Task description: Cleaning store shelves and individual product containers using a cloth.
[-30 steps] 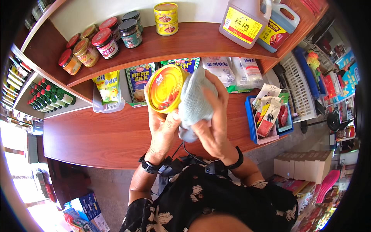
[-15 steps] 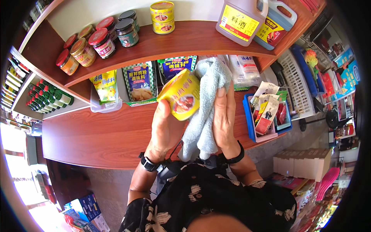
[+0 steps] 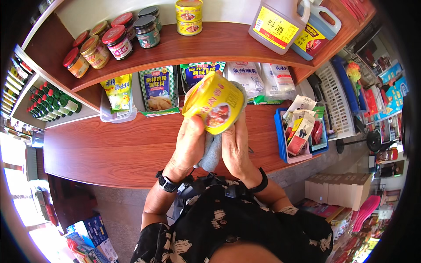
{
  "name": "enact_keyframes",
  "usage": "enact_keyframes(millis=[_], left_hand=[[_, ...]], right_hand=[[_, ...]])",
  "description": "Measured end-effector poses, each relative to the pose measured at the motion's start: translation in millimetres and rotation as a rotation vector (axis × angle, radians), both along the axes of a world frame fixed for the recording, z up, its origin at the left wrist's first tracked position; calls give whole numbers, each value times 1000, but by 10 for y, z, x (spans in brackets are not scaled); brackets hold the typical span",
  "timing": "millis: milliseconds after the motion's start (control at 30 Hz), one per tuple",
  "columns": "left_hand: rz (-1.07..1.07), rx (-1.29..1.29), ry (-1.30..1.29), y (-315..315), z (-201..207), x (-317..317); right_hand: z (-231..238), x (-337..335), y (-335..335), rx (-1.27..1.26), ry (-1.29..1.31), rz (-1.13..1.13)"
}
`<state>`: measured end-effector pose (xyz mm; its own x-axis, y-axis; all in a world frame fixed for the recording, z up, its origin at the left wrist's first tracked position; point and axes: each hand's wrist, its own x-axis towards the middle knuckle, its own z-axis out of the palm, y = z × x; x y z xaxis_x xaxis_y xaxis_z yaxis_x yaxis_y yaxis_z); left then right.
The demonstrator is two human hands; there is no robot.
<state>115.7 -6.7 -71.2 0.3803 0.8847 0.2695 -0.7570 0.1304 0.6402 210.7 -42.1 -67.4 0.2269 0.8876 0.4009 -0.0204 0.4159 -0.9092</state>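
A yellow food can (image 3: 218, 105) with a picture label is held up in front of me, tilted, above the wooden counter. My left hand (image 3: 187, 147) grips its lower left side, thumb on the label edge. My right hand (image 3: 235, 151) is on the right side, its fingers mostly hidden behind the can. A grey-blue cloth (image 3: 211, 154) hangs between my palms, and a bit of it shows past the can's right edge, under my right hand. How the right fingers hold the cloth is hidden.
The shelf (image 3: 228, 41) carries several jars (image 3: 116, 43), two stacked yellow cans (image 3: 189, 17) and two large jugs (image 3: 278, 26). Below it stand seasoning bags (image 3: 158, 90) and a clear tub (image 3: 118, 113). A blue basket of packets (image 3: 301, 131) sits at the counter's right end.
The can has been raised slightly and moved right, turning its label. The cloth, spread over the right hand before, has gone mostly behind and beneath the can. My right hand has moved left.
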Motion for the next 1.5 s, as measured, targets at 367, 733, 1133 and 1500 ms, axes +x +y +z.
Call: enact_keyframes(millis=[367, 733, 1133, 1500], left_hand=[[198, 311, 484, 260, 215, -90], [-124, 193, 617, 552, 388, -32], [483, 490, 638, 2336, 1034, 63], [495, 498, 709, 2781, 842, 108]], right_hand=[[-118, 2, -24, -143, -66, 131], [-64, 154, -81, -28, -366, 80], [-143, 566, -219, -98, -223, 7], [-347, 855, -443, -319, -81, -134]])
